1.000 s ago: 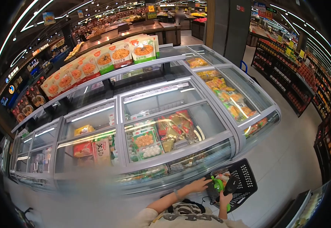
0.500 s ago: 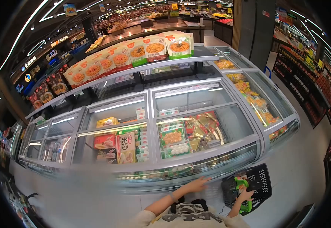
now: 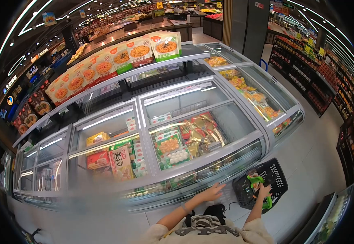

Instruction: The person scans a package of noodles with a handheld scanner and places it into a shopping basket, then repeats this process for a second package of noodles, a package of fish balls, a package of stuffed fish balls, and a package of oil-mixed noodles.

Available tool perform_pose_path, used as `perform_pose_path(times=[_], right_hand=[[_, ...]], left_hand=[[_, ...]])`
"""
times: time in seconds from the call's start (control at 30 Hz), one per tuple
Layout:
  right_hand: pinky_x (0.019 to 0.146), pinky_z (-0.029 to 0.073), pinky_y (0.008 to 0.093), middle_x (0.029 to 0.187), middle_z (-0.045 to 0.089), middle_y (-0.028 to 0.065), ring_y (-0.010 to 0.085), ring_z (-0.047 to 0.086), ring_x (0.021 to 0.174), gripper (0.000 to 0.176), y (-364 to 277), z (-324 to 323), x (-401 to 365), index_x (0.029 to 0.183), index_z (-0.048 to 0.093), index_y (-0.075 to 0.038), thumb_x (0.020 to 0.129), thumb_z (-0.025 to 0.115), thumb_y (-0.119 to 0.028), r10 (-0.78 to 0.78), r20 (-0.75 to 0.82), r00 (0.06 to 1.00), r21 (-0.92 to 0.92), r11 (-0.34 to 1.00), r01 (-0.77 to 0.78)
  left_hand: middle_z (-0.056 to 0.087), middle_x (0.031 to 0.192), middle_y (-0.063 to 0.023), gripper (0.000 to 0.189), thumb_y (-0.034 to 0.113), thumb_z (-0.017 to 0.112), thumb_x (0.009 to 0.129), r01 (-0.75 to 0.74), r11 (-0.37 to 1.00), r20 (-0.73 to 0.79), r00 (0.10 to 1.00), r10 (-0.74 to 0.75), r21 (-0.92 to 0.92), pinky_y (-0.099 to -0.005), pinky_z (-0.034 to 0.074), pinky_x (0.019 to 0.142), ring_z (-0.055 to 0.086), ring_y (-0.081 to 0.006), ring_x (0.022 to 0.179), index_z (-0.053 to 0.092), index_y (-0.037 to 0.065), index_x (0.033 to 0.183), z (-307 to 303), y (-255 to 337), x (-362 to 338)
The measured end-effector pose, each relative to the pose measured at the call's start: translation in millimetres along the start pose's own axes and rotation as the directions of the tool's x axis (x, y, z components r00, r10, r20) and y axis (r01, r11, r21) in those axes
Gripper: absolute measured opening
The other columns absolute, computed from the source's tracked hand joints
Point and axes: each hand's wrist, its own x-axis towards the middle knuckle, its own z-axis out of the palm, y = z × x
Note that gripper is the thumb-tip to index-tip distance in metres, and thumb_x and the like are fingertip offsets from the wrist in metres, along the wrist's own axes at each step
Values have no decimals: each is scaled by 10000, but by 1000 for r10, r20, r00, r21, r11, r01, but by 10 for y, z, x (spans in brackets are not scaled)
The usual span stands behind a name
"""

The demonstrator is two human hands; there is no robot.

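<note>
My left hand (image 3: 212, 192) is stretched out in front of the chest freezer's lower front, fingers apart and holding nothing. To the right, my right hand (image 3: 265, 190) is closed around the green handle (image 3: 268, 202) of a black shopping basket (image 3: 281, 175). Inside the basket lies a small package, partly hidden by the handle and my hand. Beyond my hands is the glass-topped chest freezer (image 3: 156, 177). Through its glass I see green bags of white balls (image 3: 177, 157), red and gold bags (image 3: 201, 132) and a yellow package (image 3: 121, 163).
A shelf over the freezer carries upright noodle packs (image 3: 139, 51). Another freezer section with yellow bags (image 3: 253, 95) stands at the right end. Bottle shelves (image 3: 303, 77) line the right side, with pale floor (image 3: 307, 150) between. A dark pillar (image 3: 248, 32) rises behind.
The view has turned to the right, so the freezer and noodle packs sit further left. My left hand's fingers look more spread. My right hand stays on the basket handle.
</note>
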Motion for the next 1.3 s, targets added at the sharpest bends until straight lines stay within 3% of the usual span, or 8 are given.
perform_pose_path(times=[0.33, 0.53, 0.63, 0.8, 0.87, 0.97, 1.1, 1.3], right_hand=[[946, 65, 549, 1156, 450, 113, 259, 333, 1143, 729, -2, -116, 593, 1193, 391, -85, 587, 620, -419, 9, 48, 999, -55, 998, -6], [952, 17, 551, 1096, 469, 140, 281, 320, 1141, 730, 47, -188, 896, 1214, 365, -120, 577, 621, -371, -73, 53, 996, 87, 994, 68], [949, 10, 558, 1101, 464, 132, 271, 332, 1129, 708, 131, -137, 1093, 1174, 400, -102, 581, 628, -415, -115, 15, 993, 70, 991, 114], [951, 21, 528, 1070, 473, 151, 264, 379, 1082, 651, 27, -442, 1217, 1093, 470, -71, 565, 624, -420, -135, 74, 988, 67, 989, 130], [941, 10, 538, 1041, 481, 156, 276, 395, 1056, 621, 184, -280, 1354, 1064, 486, -81, 555, 625, -408, -218, -104, 970, 92, 970, 227], [927, -15, 551, 1025, 477, 149, 292, 375, 1063, 584, 210, -398, 1530, 1026, 496, -82, 551, 624, -397, -195, 13, 981, 182, 965, 190], [950, -35, 554, 1265, 335, 151, 283, 255, 1206, 819, 304, -465, 1773, 1237, 319, -101, 526, 627, -366, -176, 99, 979, 160, 974, 159], [949, -10, 538, 1156, 441, 122, 270, 300, 1163, 678, 385, -443, 2077, 1135, 438, -98, 572, 618, -431, -226, -39, 973, 224, 947, 229]], left_hand=[[176, 1281, -311, 513, 271, 428, 850, -55, 983, 59, 997, 46, 173, -395, 280, 943, 280, -433, 1154, 211, 172, 1304, 286, 153, 637], [172, 1296, -286, 510, 258, 421, 856, 38, 999, 227, 973, -44, 27, -402, 260, 962, 236, -393, 1197, 202, 170, 1308, 590, 547, 1208], [194, 1285, -290, 516, 262, 441, 843, -186, 968, 130, 978, 165, 169, -394, 338, 897, 403, -401, 1080, 214, 206, 1303, 931, 532, 1638], [217, 1257, -316, 503, 238, 465, 832, -126, 989, 196, 975, 108, 79, -415, 325, 902, 338, -430, 1115, 250, 189, 1285, 1337, 974, 2232], [226, 1249, -321, 495, 226, 473, 828, -138, 988, 231, 966, 120, 65, -421, 322, 904, 316, -434, 1130, 266, 182, 1276, 1550, 1090, 2408], [252, 1230, -324, 480, 203, 485, 817, -220, 973, 245, 949, 196, 75, -413, 325, 905, 321, -428, 1129, 297, 167, 1258, 1847, 1052, 2640], [279, 1220, -315, 469, 199, 495, 812, -224, 974, 242, 947, 213, 20, -399, 336, 897, 340, -426, 1110, 323, 154, 1246, 1999, 937, 2880], [310, 1214, -279, 483, 199, 509, 800, -255, 966, 262, 936, 234, 46, -391, 337, 895, 363, -416, 1085, 329, 138, 1244, 1902, 959, 3039]])
